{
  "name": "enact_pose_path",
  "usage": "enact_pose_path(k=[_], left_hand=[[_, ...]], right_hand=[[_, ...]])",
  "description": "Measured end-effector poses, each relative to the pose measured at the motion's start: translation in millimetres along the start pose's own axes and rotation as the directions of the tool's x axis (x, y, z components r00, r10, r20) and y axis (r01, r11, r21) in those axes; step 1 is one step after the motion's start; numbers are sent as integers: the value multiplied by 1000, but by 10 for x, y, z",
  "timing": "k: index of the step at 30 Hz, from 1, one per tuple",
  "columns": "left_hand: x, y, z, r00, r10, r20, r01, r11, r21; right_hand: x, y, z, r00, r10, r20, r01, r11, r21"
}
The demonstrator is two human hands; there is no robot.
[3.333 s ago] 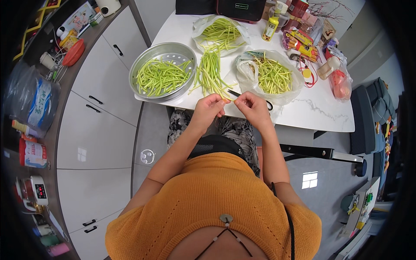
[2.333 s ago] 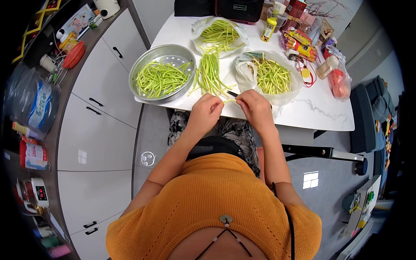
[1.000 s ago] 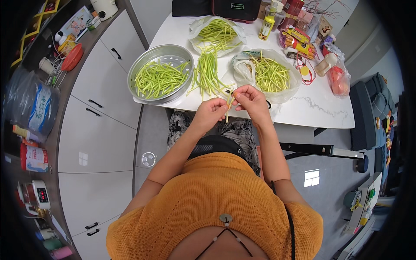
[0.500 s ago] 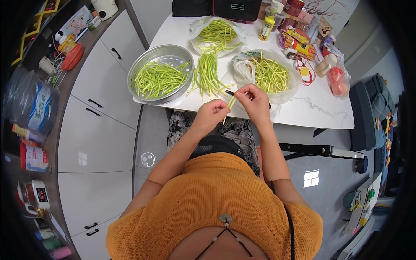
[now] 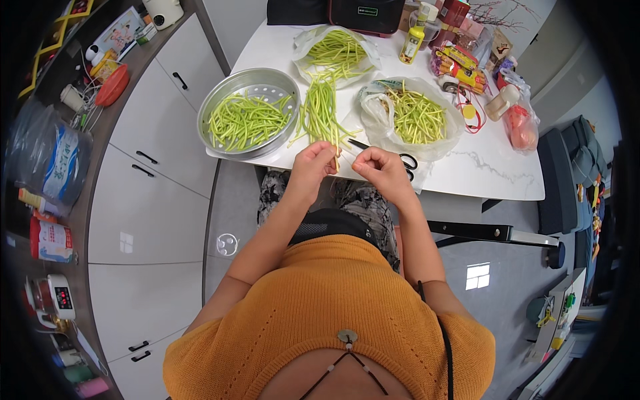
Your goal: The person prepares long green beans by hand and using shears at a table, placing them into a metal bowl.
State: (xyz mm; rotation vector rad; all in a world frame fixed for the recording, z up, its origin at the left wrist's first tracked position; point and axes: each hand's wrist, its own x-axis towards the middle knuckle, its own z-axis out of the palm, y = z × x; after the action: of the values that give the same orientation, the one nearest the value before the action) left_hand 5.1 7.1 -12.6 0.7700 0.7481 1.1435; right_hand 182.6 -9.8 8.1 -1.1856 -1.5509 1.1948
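Close to the table's front edge, my left hand (image 5: pixel 315 171) is closed round a few thin pale-green stalks (image 5: pixel 337 157) that look like garlic scapes. To its right, my right hand (image 5: pixel 385 172) has thumb and fingers pinched together; whatever may be between them is hidden. Black-handled scissors (image 5: pixel 409 160) lie on the table just beyond the right hand, blades pointing left. A loose bundle of long stalks (image 5: pixel 320 113) lies beyond my left hand. On the left, a round metal steamer pan (image 5: pixel 202 120) holds short cut pieces (image 5: pixel 243 123).
A plastic bag (image 5: pixel 375 127) of cut stalks sits right of the scissors, another bag (image 5: pixel 303 48) of long stalks farther back. A yellow bottle (image 5: pixel 412 44), snack packets (image 5: pixel 460 67) and a bag of round red items (image 5: pixel 522 125) stand along the right of the white table (image 5: pixel 497 170).
My left hand has moved slightly left and farther away with the stalks, now upright beside the bundle. My right hand has let go of them and drawn back nearer, uncovering the scissors.
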Motion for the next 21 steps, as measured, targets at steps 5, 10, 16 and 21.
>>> enact_pose_path(k=[5, 10, 16, 21], left_hand=[[-3, -11, -1, 998, 45, -42, -48, 997, -66], [46, 35, -103, 977, 177, -115, -181, 983, -26], [10, 22, 41, 955, 254, -155, -238, 964, 117], [-17, -17, 80, 964, 235, -124, -222, 969, 112]], right_hand=[[-9, 4, -72, 1000, -16, -8, 15, 995, -97], [-64, -5, -140, 994, 43, 99, -22, 979, -203], [-20, -4, -67, 993, 84, 79, -77, 993, -93], [25, -19, 63, 995, 93, 29, -92, 995, -43]])
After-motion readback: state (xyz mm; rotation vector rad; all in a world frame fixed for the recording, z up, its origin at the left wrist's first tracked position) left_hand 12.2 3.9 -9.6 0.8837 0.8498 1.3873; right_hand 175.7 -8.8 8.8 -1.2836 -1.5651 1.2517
